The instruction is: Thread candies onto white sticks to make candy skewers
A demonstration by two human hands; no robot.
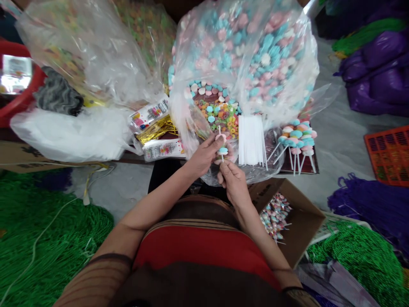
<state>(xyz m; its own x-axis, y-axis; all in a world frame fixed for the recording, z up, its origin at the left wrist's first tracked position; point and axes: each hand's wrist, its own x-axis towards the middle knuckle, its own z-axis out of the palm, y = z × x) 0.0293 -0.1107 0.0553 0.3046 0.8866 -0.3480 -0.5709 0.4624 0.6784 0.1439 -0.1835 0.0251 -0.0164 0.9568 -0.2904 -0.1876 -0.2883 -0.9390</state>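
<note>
One candy skewer [223, 151] on my feed, above the desk's [168, 136] near side: left hand [206, 157] pinches its upper candy [220, 137], right hand [234, 177] its stick [223, 158] below. I judge it light, candy squashable, stick stiff; I'd hold the stick. Desk, left to right: white bag [76, 134], pastel-candy bag [230, 47], white sticks [251, 140], loaded skewers [297, 134]. Floor [338, 145]: green strands [47, 226], orange crate [390, 155].
</note>
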